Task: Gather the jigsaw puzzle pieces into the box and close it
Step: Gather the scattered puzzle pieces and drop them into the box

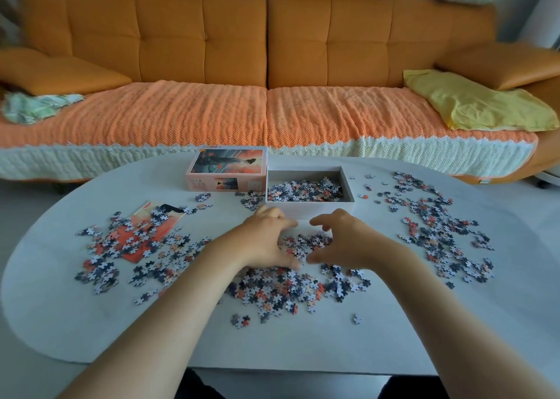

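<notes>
Loose jigsaw pieces lie scattered over the white table: a central heap (285, 292), a left spread (127, 247) and a right spread (439, 226). The open white box (348, 186) stands at the table's far middle with several pieces in it. Its pictured lid (227, 168) rests beside it on the left. My left hand (266, 238) and my right hand (342, 238) face each other just in front of the box, fingers curved and apart, cupped around a small mound of pieces (306, 244) on the table between them.
A printed picture sheet (151, 217) lies under the left spread. An orange sofa (266, 50) with a knitted cover, a yellow cloth (472, 102) and a patterned cloth (33, 108) runs behind the table. The table's rounded near edge (272, 368) is close to me.
</notes>
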The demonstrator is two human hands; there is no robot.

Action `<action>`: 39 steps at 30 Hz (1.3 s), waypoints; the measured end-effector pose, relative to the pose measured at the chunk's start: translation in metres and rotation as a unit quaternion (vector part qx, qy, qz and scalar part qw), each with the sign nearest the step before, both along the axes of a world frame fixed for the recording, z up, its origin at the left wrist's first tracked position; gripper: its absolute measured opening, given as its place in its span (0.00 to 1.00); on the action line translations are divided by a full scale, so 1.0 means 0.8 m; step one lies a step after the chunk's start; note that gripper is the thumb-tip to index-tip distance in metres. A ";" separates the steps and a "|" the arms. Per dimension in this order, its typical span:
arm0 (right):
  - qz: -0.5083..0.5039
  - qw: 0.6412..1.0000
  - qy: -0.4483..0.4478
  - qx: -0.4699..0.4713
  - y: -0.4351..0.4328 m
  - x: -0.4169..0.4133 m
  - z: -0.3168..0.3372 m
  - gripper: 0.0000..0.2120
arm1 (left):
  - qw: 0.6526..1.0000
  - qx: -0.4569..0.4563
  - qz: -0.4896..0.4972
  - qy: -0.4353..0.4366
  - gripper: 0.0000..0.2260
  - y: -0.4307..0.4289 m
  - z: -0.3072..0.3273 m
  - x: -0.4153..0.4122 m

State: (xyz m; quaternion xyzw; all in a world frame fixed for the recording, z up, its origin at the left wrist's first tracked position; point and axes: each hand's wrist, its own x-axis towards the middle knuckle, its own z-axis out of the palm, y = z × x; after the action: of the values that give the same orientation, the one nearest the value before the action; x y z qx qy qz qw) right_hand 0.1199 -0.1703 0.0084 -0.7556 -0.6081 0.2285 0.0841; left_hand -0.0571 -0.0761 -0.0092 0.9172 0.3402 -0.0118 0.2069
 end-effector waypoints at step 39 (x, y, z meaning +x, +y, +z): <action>-0.026 0.975 -0.014 0.219 0.085 0.036 0.002 0.14 | 0.980 0.075 0.053 -0.175 0.14 0.058 0.015 0.038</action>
State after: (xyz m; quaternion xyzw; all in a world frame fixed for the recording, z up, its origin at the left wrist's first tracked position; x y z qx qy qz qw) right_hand 0.1490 -0.1023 0.0097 -0.7372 -0.6249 0.0767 0.2452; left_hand -0.0269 -0.0294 0.0028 0.8989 0.3467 0.1852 0.1939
